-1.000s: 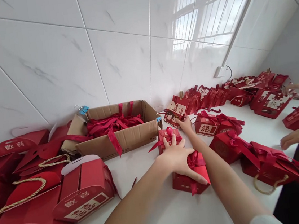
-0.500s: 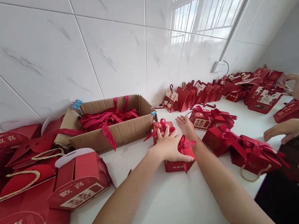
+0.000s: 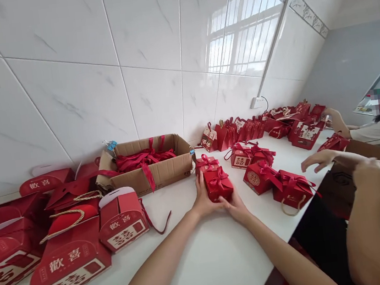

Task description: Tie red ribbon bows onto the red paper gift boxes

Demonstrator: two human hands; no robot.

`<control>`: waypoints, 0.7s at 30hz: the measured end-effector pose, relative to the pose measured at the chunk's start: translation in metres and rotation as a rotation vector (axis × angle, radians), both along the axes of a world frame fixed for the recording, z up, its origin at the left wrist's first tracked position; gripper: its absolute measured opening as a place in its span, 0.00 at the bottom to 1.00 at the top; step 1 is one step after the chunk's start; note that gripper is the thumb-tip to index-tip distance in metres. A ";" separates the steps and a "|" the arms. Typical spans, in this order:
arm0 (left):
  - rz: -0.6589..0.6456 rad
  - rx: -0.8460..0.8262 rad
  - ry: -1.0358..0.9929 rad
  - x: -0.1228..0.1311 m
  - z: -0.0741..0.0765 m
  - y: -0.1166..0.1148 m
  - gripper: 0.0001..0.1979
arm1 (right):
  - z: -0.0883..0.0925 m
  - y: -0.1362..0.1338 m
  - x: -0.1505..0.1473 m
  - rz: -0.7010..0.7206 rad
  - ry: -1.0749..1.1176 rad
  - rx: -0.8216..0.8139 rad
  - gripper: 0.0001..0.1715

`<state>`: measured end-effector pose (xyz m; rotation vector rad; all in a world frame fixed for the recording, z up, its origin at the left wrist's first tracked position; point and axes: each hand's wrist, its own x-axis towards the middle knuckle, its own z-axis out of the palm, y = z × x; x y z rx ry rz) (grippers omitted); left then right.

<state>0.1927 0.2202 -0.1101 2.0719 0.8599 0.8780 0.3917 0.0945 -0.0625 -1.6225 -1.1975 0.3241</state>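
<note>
Clock read around the held box, 12 toward the wall. Left hand (image 3: 202,201) curled partway, fingers along the left side of a small red cardboard box with a red satin bow (image 3: 219,186). Right hand (image 3: 235,207) also part-closed, cupping the same box at its lower right; hands meet at the front. Box is mid-view over the white surface (image 3: 205,263); can't tell if lifted. Second bow-tied red box (image 3: 206,162) right behind, 11 o'clock; contact unclear. Open brown cardboard carton (image 3: 171,172) at 10, with loose dark-red satin ribbons (image 3: 143,159) inside. Large red boxes with gold rope handles (image 3: 67,245) at 8 to 9. Row of small red paper bags (image 3: 230,134) at 1, along wall. Bow-tied red boxes (image 3: 291,189) at 3 to 4. Co-worker's hand (image 3: 319,160) farther out, 3.
</note>
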 end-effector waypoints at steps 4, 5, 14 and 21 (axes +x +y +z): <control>0.120 -0.017 0.002 0.033 0.006 0.033 0.65 | 0.051 -0.028 0.080 -0.063 0.082 0.036 0.19; 0.147 -0.023 0.028 0.041 0.008 0.044 0.63 | 0.063 -0.029 0.105 -0.077 0.115 0.032 0.22; 0.423 -0.130 0.288 0.076 0.003 0.130 0.32 | 0.016 0.019 0.190 -0.257 0.332 0.136 0.56; 0.262 -0.023 0.410 0.054 0.015 0.104 0.34 | -0.026 -0.016 0.114 -0.118 -0.164 0.173 0.25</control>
